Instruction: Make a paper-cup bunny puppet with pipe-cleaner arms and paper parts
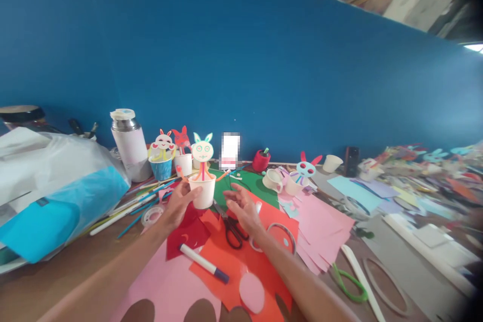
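Left hand point(180, 205) clasps a white cup point(203, 195) bearing a rabbit point(203, 157) above a strewn counter point(37, 282); right hand point(244, 207), apart and seemingly empty, hovers beside it, fingers loosely spread, near scissors point(227, 220). With ears, face and arms in place, the rabbit looks nearly complete; whether anything remains cannot be told. Similar pieces, one white-faced point(163, 141), one red point(182, 140), stand beyond the left hand; a blue-faced one point(305, 170) stands beyond the right. No brand or writing is legible; a screen point(230, 148) beyond the hands is pixelated.
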The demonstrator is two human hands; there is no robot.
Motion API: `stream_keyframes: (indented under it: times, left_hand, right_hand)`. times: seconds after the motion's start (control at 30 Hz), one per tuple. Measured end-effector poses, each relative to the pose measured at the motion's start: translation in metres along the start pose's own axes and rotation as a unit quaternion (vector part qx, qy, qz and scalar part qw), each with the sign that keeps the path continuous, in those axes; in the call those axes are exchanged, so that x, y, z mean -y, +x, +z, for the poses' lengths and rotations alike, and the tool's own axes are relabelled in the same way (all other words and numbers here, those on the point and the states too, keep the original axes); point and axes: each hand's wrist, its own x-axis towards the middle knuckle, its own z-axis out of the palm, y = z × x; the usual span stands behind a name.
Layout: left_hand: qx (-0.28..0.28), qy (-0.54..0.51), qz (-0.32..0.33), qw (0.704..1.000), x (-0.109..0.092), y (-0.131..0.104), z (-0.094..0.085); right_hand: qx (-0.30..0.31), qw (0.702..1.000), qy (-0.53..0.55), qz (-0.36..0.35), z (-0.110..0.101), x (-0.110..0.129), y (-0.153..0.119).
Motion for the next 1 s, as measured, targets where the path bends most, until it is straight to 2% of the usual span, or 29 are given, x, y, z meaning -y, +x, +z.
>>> stream_keyframes:
  times: [0.1, 0.17, 0.27, 0.33, 0.43, 0.5, 0.63, 0.8, 1.0]
  left_hand:
    - [-0.017, 0.005, 0.023, 1.0, 0.005, 0.004, -0.004]
    - [-0.011, 0.004, 0.032, 0.999, 0.006, 0.005, -0.004]
    - [0.002, 0.003, 0.037, 0.999, 0.009, 0.004, -0.003]
    - [0.008, 0.001, 0.038, 0.999, 0.013, 0.002, -0.003]
    - [0.014, 0.001, 0.032, 0.999, 0.019, -0.002, -0.002]
    - [0.007, 0.006, 0.032, 0.999, 0.021, -0.004, -0.002]
    - [-0.004, 0.02, 0.035, 0.999, 0.022, -0.006, -0.001]
    - [-0.008, 0.004, 0.002, 1.0, 0.023, -0.007, 0.002]
    - [-0.007, -0.016, -0.002, 1.0, 0.025, -0.004, 0.002]
  right_hand:
    - [-0.047, 0.994, -0.096, -0.018, -0.008, 0.003, 0.003]
    - [-0.06, 0.98, -0.179, -0.057, -0.015, 0.01, 0.006]
    - [-0.046, 0.929, -0.333, -0.156, -0.031, 0.024, 0.019]
    - [-0.046, 0.896, -0.406, -0.175, -0.044, 0.028, 0.036]
    - [-0.116, 0.89, -0.419, -0.134, -0.064, 0.024, 0.072]
    - [-0.168, 0.901, -0.396, -0.057, -0.073, 0.015, 0.097]
    - [-0.184, 0.902, -0.391, -0.01, -0.073, -0.004, 0.138]
    - [-0.191, 0.896, -0.399, 0.031, -0.06, -0.019, 0.163]
    - [-0.203, 0.888, -0.406, 0.066, -0.054, -0.023, 0.176]
